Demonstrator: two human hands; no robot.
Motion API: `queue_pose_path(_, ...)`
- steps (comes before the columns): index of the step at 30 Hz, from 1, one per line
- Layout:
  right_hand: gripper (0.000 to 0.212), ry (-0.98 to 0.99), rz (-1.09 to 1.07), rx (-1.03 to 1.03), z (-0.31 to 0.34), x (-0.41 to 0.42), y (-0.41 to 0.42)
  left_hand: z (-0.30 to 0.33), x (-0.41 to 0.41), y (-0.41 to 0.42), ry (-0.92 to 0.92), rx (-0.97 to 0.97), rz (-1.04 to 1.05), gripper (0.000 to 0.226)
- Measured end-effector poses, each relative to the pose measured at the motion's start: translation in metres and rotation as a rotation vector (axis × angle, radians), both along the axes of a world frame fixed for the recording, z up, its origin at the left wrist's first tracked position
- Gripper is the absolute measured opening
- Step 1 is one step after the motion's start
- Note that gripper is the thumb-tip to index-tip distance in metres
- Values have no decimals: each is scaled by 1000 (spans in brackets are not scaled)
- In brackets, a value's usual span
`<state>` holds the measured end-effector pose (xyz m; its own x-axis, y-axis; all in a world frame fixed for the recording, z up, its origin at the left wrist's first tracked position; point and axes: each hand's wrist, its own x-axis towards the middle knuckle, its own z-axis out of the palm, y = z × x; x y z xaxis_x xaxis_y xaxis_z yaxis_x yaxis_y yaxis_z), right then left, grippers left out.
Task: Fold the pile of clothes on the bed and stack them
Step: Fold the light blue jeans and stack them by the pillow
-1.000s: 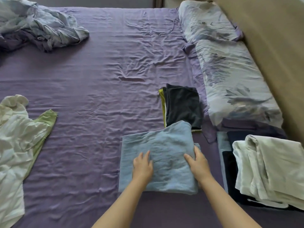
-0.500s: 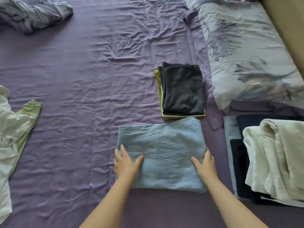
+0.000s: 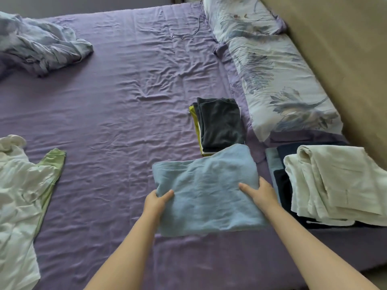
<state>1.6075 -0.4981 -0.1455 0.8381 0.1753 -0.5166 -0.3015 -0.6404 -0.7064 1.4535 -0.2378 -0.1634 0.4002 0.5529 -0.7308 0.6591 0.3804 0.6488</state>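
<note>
Two hands: both on one folded light-blue cloth rectangle [image 3: 206, 191], lifted a little off the purple bedsheet [image 3: 117, 105]
left hand [image 3: 156, 203]: pinches the blue cloth's left edge, thumb on top, other fingers hidden under the fabric
right hand [image 3: 262, 193]: grips the blue cloth's right edge, thumb lying on top, other fingers curled round the side
blue cloth position: between the two hands, just in front of the dark stack, its far right corner overlapping that stack's near edge
key relation: dark grey folded stack with yellow-green layer beneath [image 3: 218, 124] lies straight ahead of the fingertips and slightly right; judged drop target
long axis: blue cloth runs left-right; dark stack runs near-far, so the axes cross and a quarter turn may be needed
nearer hand: right hand is nearer the dark stack
step judged: folding of this piece done, carrying to a stack
count, folded stacks: 2, the dark stack, and right of it a white folded cloth on navy and pale-blue layers [image 3: 335, 181]
count, unfolded pieces: 1 white garment with green sleeve [image 3: 23, 191], far left of the dark stack, spread flat
count, pillows: 2 floral pillows [image 3: 282, 84] just right of and beyond the dark stack
other: 1 crumpled blue-grey bedding heap [image 3: 39, 47] far left and beyond the dark stack; cannot tell whether it is clothing
risk judged: overhanging far corner may drag the dark stack's top layer
</note>
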Motion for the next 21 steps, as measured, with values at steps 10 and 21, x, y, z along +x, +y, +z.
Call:
queue_pose_path(10, 33, -353, -34, 2, 145, 2, -54, 113, 27, -24, -244, -61, -131, 19)
queue_pose_path(21, 32, -483, -217, -8, 199, 30, -176, 168, 105, -133, -373, -120, -321, 8)
